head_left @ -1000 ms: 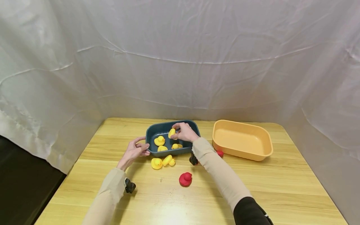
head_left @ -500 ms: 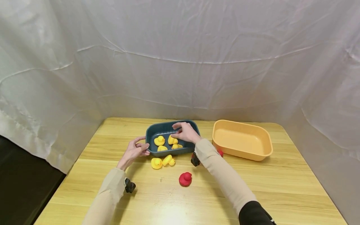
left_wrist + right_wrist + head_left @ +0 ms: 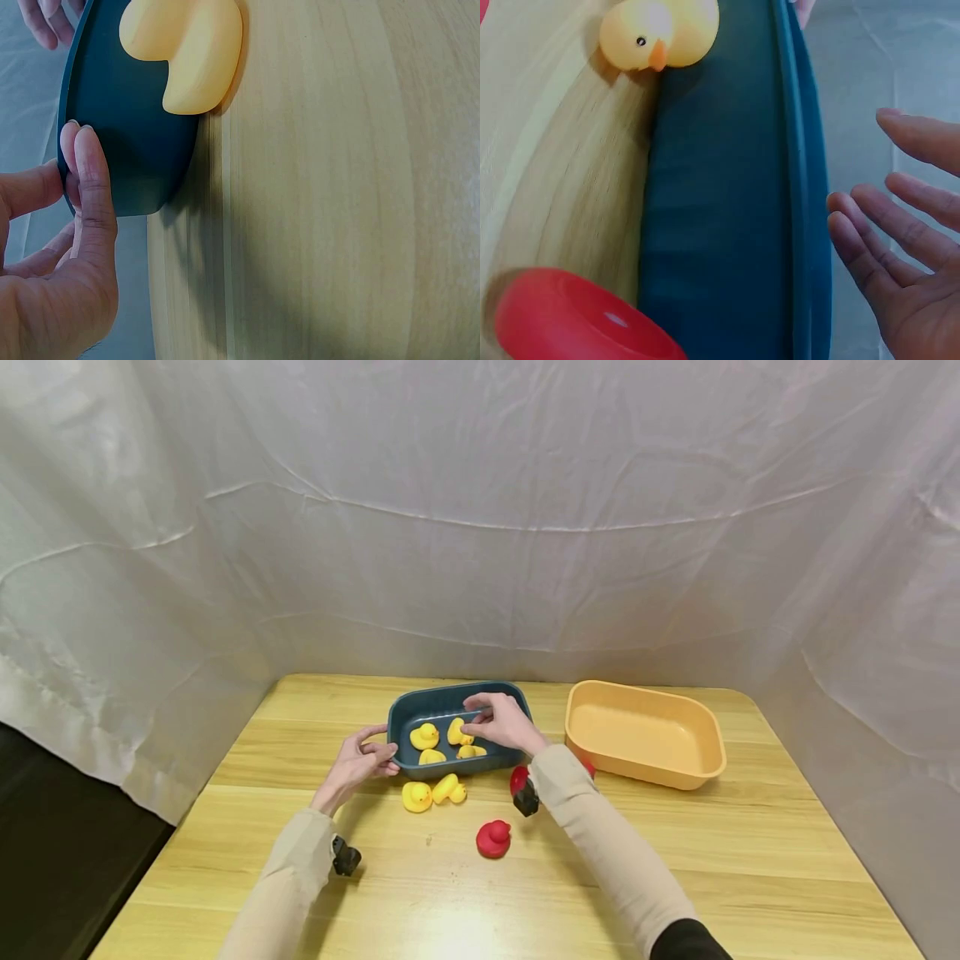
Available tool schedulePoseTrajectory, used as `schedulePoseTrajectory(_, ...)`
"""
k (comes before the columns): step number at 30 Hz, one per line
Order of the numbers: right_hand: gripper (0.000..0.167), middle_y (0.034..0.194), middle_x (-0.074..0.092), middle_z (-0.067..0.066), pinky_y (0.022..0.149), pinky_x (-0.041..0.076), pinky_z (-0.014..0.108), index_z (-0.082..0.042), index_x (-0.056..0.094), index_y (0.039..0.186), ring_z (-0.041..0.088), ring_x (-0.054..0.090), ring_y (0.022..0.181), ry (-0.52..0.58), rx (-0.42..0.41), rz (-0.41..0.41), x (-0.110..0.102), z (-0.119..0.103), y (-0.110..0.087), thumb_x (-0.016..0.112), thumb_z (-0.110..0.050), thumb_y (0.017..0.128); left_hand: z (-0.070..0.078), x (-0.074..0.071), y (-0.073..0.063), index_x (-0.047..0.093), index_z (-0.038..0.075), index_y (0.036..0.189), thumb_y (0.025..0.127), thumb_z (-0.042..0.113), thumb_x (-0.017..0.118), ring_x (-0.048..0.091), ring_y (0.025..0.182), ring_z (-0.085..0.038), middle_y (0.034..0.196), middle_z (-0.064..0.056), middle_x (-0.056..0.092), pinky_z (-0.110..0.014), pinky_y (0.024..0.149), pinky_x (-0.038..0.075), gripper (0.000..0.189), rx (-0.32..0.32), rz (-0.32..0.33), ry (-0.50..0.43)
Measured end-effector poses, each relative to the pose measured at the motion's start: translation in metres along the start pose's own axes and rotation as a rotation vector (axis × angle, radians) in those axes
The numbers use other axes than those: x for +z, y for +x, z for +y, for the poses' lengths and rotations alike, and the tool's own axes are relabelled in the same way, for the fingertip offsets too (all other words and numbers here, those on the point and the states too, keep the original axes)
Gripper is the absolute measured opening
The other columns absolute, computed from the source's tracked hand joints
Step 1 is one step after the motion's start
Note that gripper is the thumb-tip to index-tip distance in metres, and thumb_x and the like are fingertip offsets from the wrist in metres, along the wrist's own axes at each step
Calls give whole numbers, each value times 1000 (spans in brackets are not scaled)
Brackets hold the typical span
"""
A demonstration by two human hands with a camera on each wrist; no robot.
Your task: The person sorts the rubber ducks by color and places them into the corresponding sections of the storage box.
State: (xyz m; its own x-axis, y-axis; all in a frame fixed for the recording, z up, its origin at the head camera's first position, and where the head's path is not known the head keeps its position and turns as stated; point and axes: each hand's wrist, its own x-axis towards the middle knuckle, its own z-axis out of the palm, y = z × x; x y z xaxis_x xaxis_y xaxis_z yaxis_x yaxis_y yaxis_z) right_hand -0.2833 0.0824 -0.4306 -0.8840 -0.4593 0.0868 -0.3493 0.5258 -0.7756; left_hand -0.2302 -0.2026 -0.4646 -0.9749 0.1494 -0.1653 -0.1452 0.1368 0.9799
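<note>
My left hand (image 3: 356, 767) pinches the left rim of a dark blue bin (image 3: 487, 765), thumb outside, as the left wrist view also shows. Over the right half of this bin is my right hand (image 3: 506, 724), its fingers spread with nothing held between them. Several yellow rubber ducks lie inside, one of them a tipped duck (image 3: 456, 732) close by the right thumb. Outside the front wall sit two more, an upright yellow duck (image 3: 417, 797) and a yellow duck on its side (image 3: 447, 788). In the right wrist view the open fingers (image 3: 907, 225) stand beside the bin's rim.
A red duck (image 3: 493, 840) rests on the wooden table (image 3: 750, 860) nearer to me. Another red duck (image 3: 518, 778) is by the bin's front right corner, and a third shows partly behind the right sleeve. An orange bin (image 3: 645, 767) stands to the right.
The right hand has let go of a yellow duck, which now lies in the blue bin, and has drawn back slightly to the right. The left hand stays at the rim.
</note>
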Motion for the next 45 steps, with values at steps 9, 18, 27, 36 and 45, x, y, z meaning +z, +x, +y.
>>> schedulePoseTrajectory(9,46,125,68,22,90,61,37,3,63,129,27,70,100,36,-33,30,-1,-1,-20,77,-16,89,1,2,0,31,-9,151,100,5,58,69,66,-5,89,-6,73,-26,72,63,60,3,-2,-9)
schedulePoseTrajectory(18,44,125,68,24,96,59,42,1,63,129,29,69,103,115,-47,44,0,-1,-45,76,-14,90,1,3,0,31,-8,151,100,5,58,70,66,-7,92,-9,73,-26,72,63,59,-4,-4,-8)
schedulePoseTrajectory(27,39,116,71,20,92,58,26,-1,66,124,21,69,99,207,-61,10,5,0,-72,76,-16,90,0,1,0,30,-8,151,101,6,57,69,67,-6,92,-8,72,-27,74,64,59,11,-15,-5)
schedulePoseTrajectory(36,36,116,71,22,92,60,31,3,67,121,27,70,101,236,-142,-45,19,10,-88,76,-12,90,-1,1,0,31,-8,151,101,6,58,69,67,-5,88,-4,72,-26,73,63,59,6,-12,-7)
schedulePoseTrajectory(45,46,125,69,20,102,56,41,4,63,129,34,68,113,223,-158,-150,32,16,-93,76,-19,91,-1,1,0,30,-8,152,101,7,57,69,67,-6,89,-6,71,-23,72,63,59,2,-11,-4)
